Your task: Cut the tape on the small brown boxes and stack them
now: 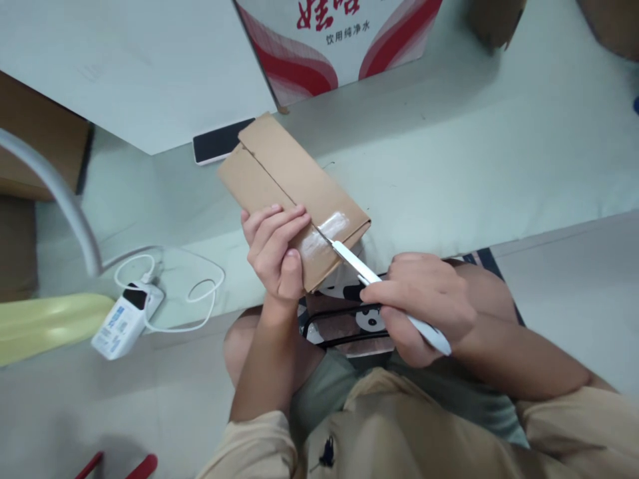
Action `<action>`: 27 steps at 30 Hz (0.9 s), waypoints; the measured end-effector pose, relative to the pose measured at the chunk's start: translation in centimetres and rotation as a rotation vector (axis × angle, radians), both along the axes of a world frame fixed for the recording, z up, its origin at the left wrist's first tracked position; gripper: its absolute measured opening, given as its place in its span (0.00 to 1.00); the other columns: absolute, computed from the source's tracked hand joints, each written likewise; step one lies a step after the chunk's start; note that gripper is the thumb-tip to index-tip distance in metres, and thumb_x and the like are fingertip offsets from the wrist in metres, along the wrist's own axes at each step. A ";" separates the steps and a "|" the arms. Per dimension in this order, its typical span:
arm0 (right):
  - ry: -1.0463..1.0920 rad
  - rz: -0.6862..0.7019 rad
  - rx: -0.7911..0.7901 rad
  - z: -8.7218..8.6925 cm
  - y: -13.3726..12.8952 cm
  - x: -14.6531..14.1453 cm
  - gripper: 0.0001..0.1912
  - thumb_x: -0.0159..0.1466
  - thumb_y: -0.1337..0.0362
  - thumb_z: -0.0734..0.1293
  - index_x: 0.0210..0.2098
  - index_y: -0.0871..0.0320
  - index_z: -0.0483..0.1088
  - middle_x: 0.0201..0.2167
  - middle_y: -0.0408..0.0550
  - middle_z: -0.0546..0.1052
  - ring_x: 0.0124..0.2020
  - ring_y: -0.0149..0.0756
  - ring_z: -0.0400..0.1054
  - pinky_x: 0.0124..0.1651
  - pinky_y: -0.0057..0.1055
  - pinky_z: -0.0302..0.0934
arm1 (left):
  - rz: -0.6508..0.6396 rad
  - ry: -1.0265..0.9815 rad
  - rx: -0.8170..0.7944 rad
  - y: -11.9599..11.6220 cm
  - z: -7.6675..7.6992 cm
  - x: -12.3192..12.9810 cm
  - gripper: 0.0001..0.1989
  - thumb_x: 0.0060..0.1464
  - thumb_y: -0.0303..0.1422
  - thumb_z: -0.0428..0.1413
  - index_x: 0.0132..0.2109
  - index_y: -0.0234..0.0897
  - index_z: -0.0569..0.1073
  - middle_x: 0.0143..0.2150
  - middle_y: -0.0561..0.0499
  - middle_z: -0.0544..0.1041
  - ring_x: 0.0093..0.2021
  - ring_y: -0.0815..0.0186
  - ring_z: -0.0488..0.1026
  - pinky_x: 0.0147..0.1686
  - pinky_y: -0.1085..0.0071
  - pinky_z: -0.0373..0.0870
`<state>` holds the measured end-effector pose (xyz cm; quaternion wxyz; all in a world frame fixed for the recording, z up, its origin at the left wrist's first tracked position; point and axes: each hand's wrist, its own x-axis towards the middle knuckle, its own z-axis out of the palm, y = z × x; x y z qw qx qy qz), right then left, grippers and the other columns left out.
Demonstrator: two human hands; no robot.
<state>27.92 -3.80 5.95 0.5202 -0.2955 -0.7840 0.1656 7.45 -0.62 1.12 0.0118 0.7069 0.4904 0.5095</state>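
Note:
A flat brown cardboard box (289, 169) is tilted over my lap, with a seam running along its top face. My left hand (277, 249) grips its near left side, fingers spread over the top. Clear shiny tape (324, 233) crosses the seam near the right end. In my right hand (424, 299) is a white-handled utility knife (362, 266). Its thin blade meets the seam at the tape; how deep it goes I cannot tell.
A smartphone (222, 141) lies behind the box, beside a large white panel (164, 60). A red-and-white carton (339, 50) stands at the back. On the left are a white power bank (122, 326) with its cable (217, 283) and a yellow object (54, 322).

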 end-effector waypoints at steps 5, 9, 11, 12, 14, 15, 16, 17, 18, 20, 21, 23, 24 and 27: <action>-0.039 0.024 -0.080 1.4 -0.9 1.9 0.09 0.63 0.71 0.60 0.34 0.56 0.72 0.18 0.40 0.62 0.18 0.29 0.56 0.25 0.32 0.53 | -0.019 0.010 -0.012 0.0 -0.1 0.0 0.22 0.64 0.42 0.43 0.47 0.44 0.81 0.46 0.49 0.83 0.55 0.53 0.73 0.67 0.47 0.59; 0.056 0.047 -0.072 1.3 -1.2 2.8 0.06 0.61 0.70 0.63 0.35 0.56 0.71 0.19 0.38 0.59 0.17 0.28 0.51 0.24 0.32 0.52 | -0.066 -0.044 0.012 0.0 -0.2 0.0 0.20 0.63 0.38 0.45 0.48 0.46 0.80 0.48 0.51 0.83 0.55 0.54 0.73 0.68 0.46 0.56; 0.060 0.076 -0.039 0.9 -1.1 2.8 0.06 0.61 0.70 0.64 0.36 0.57 0.72 0.20 0.39 0.60 0.17 0.27 0.52 0.24 0.32 0.51 | -0.073 -0.051 0.009 0.0 -0.2 0.0 0.19 0.63 0.38 0.45 0.49 0.46 0.80 0.48 0.51 0.83 0.56 0.54 0.73 0.68 0.46 0.56; 0.080 0.077 -0.051 0.7 -1.0 2.7 0.07 0.61 0.70 0.63 0.36 0.58 0.72 0.20 0.39 0.60 0.17 0.27 0.52 0.24 0.33 0.51 | -0.074 -0.053 0.007 0.0 -0.2 0.0 0.19 0.63 0.38 0.45 0.49 0.46 0.80 0.48 0.51 0.83 0.56 0.54 0.73 0.69 0.46 0.55; 0.129 0.075 -0.092 0.4 -0.9 2.3 0.08 0.62 0.70 0.62 0.36 0.58 0.73 0.19 0.39 0.61 0.17 0.28 0.53 0.24 0.33 0.50 | -0.071 -0.051 0.001 -0.1 -0.1 0.0 0.19 0.63 0.38 0.45 0.49 0.46 0.80 0.49 0.51 0.83 0.56 0.54 0.73 0.69 0.47 0.55; 0.146 0.071 -0.105 0.3 -0.9 2.0 0.08 0.63 0.70 0.61 0.35 0.58 0.73 0.19 0.39 0.61 0.17 0.28 0.53 0.23 0.33 0.49 | -0.069 -0.046 -0.001 -0.1 -0.1 0.0 0.19 0.63 0.38 0.45 0.49 0.46 0.80 0.49 0.51 0.83 0.56 0.54 0.73 0.69 0.47 0.55; 0.159 0.060 -0.108 0.2 -0.9 1.7 0.08 0.63 0.70 0.61 0.35 0.58 0.72 0.18 0.39 0.60 0.16 0.28 0.52 0.23 0.33 0.49 | -0.066 -0.043 0.000 -0.1 -0.1 0.0 0.20 0.63 0.38 0.45 0.49 0.46 0.80 0.49 0.51 0.83 0.57 0.54 0.72 0.69 0.47 0.54; 0.159 0.050 -0.112 0.2 -1.0 1.5 0.08 0.64 0.69 0.60 0.35 0.57 0.72 0.18 0.39 0.59 0.16 0.27 0.52 0.23 0.32 0.49 | -0.065 -0.039 0.003 -0.1 -0.1 0.0 0.20 0.63 0.37 0.45 0.49 0.46 0.80 0.50 0.51 0.83 0.57 0.54 0.72 0.69 0.48 0.54; 0.157 0.037 -0.113 0.3 -1.0 1.3 0.08 0.64 0.69 0.60 0.35 0.57 0.72 0.18 0.38 0.59 0.16 0.27 0.51 0.23 0.32 0.48 | -0.065 -0.037 0.007 -0.1 -0.1 0.0 0.20 0.62 0.37 0.45 0.50 0.46 0.80 0.50 0.51 0.83 0.57 0.54 0.72 0.69 0.48 0.55; 0.169 0.011 -0.116 0.4 -1.1 1.1 0.08 0.65 0.68 0.60 0.34 0.56 0.71 0.18 0.38 0.59 0.16 0.28 0.51 0.23 0.32 0.48 | -0.063 -0.035 0.015 -0.1 -0.3 0.0 0.20 0.63 0.38 0.44 0.50 0.47 0.79 0.51 0.51 0.82 0.57 0.54 0.72 0.69 0.49 0.55; 0.160 0.010 -0.122 0.5 -1.1 1.1 0.09 0.65 0.68 0.60 0.34 0.56 0.71 0.18 0.38 0.59 0.16 0.28 0.52 0.23 0.32 0.48 | -0.061 -0.035 0.017 0.0 -0.4 0.0 0.20 0.63 0.38 0.44 0.51 0.47 0.79 0.51 0.51 0.82 0.57 0.54 0.72 0.69 0.49 0.55; 0.094 0.022 -0.145 0.7 -1.1 1.2 0.09 0.65 0.69 0.59 0.34 0.57 0.71 0.18 0.39 0.60 0.17 0.29 0.53 0.24 0.32 0.50 | -0.046 -0.033 0.016 0.0 -0.6 -0.1 0.21 0.64 0.41 0.43 0.53 0.47 0.77 0.53 0.50 0.81 0.57 0.54 0.73 0.70 0.49 0.54; 0.063 0.029 -0.151 0.9 -1.1 1.4 0.10 0.65 0.69 0.59 0.34 0.57 0.71 0.18 0.40 0.61 0.17 0.29 0.54 0.24 0.32 0.51 | -0.035 -0.029 0.015 0.1 -0.7 -0.1 0.21 0.64 0.42 0.43 0.54 0.47 0.77 0.54 0.50 0.81 0.58 0.55 0.73 0.70 0.49 0.53; 0.006 0.036 -0.157 1.3 -0.9 1.7 0.12 0.67 0.68 0.58 0.33 0.56 0.72 0.17 0.40 0.62 0.17 0.29 0.55 0.24 0.32 0.53 | -0.017 -0.022 0.032 0.1 -0.8 -0.2 0.21 0.64 0.42 0.44 0.55 0.48 0.75 0.56 0.50 0.79 0.58 0.57 0.73 0.71 0.52 0.53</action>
